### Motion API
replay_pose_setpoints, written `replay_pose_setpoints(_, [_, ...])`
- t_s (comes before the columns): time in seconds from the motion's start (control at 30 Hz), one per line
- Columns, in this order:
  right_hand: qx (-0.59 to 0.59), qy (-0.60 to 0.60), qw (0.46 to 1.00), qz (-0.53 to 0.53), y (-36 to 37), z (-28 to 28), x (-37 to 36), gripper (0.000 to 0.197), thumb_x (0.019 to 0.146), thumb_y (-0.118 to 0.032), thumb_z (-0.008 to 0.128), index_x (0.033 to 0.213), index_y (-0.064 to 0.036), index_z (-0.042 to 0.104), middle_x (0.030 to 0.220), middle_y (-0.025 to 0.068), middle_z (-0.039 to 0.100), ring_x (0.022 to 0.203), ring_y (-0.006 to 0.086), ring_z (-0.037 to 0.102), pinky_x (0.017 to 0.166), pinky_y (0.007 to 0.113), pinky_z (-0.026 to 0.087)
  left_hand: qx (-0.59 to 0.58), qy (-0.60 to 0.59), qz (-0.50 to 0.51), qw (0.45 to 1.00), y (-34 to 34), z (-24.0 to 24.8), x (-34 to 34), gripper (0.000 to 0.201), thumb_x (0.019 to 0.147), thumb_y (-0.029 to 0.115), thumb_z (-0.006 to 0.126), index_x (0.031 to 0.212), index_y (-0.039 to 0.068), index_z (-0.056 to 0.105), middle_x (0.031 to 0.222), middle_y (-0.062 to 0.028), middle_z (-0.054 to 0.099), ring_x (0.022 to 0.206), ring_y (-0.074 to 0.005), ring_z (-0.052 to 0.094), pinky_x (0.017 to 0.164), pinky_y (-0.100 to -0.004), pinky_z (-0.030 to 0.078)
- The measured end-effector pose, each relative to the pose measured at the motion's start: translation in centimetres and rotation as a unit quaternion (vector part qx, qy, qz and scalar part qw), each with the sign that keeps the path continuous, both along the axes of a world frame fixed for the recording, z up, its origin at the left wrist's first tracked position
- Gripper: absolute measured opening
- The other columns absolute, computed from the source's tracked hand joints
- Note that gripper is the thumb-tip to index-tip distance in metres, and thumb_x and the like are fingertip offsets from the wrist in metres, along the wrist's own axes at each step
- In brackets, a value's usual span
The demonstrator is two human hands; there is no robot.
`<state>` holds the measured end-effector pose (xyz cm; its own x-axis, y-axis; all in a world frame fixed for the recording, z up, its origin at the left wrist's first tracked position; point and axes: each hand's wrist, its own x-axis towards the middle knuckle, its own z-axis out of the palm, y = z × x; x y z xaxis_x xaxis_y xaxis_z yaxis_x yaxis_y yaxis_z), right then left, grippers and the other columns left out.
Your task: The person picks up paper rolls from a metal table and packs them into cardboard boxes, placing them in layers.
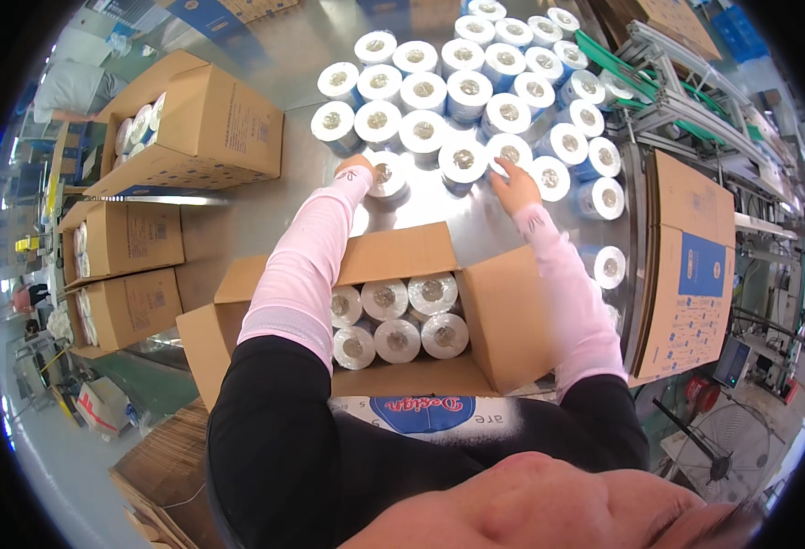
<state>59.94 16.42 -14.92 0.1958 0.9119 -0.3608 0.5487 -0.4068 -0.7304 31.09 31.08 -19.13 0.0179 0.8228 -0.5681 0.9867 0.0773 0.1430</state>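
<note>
My left hand [356,166] rests against the left side of a white paper roll [387,176] standing on the metal table; its fingers are mostly hidden. To the right, my right hand [516,189] has its fingers apart beside another paper roll [509,152], near a film-wrapped roll [463,161] at its left. Several more upright rolls with blue sides [469,89] stand beyond both hands. Between my forearms and close to my body sits an open cardboard box [509,316] with two visible rows of rolls [397,340] inside.
Three filled cartons [237,128] line the left side. Flattened cardboard boxes [686,274] stand at the right table edge, with a metal conveyor frame [686,82] with green strips behind them. A round fan [727,444] is at lower right. Stacked cardboard [160,457] lies at lower left.
</note>
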Motion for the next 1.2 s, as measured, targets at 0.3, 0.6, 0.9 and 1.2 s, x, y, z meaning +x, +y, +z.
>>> replay_pose_setpoints(0.3, [-0.180,-0.300,0.936,0.031,6.9,-2.1,-2.7,0.060,0.083,-0.055,0.055,0.131,-0.0202,0.053,0.135,0.0182,0.051,0.131,0.0342,0.041,0.106,0.058,0.023,0.100,0.048,-0.205,0.972,-0.9,3.1,3.7,0.037,0.074,0.029,0.074,0.110,0.023,0.071,0.155,-0.0113,0.022,0.144,-0.0333,0.017,0.113,-0.0539,0.020])
replay_pose_setpoints(0.6, [-0.027,-0.311,0.933,0.177,-12.1,-3.2,-4.2,0.042,0.081,-0.035,0.065,0.118,-0.0163,0.061,0.126,0.0180,0.053,0.124,0.0334,0.045,0.100,0.062,0.032,0.083,0.087,-0.219,0.968,-1.8,3.4,0.3,0.046,0.075,0.046,0.069,0.114,0.020,0.069,0.123,-0.0097,0.057,0.120,-0.0275,0.049,0.102,-0.0397,0.038])
replay_pose_setpoints(0.9, [0.197,0.059,0.977,-0.059,-7.3,5.3,4.3,0.042,0.082,-0.026,0.063,0.121,-0.0097,0.059,0.121,0.0161,0.058,0.113,0.0285,0.054,0.095,0.050,0.041,0.079,-0.548,-0.010,0.833,-6.1,16.6,-12.6,0.033,0.086,0.016,0.068,0.115,0.001,0.064,0.108,-0.0053,0.068,0.093,-0.0116,0.062,0.084,-0.0274,0.049])
replay_pose_setpoints(1.2, [0.083,0.086,0.828,0.547,-9.7,21.4,-21.1,0.041,0.071,-0.020,0.068,0.110,-0.0061,0.065,0.105,0.0167,0.064,0.093,0.0283,0.063,0.083,0.043,0.051,0.038,-0.270,-0.349,0.897,-25.4,29.9,-26.4,0.036,0.069,0.018,0.077,0.103,0.009,0.070,0.098,-0.0106,0.060,0.100,-0.0275,0.056,0.089,-0.0369,0.046])
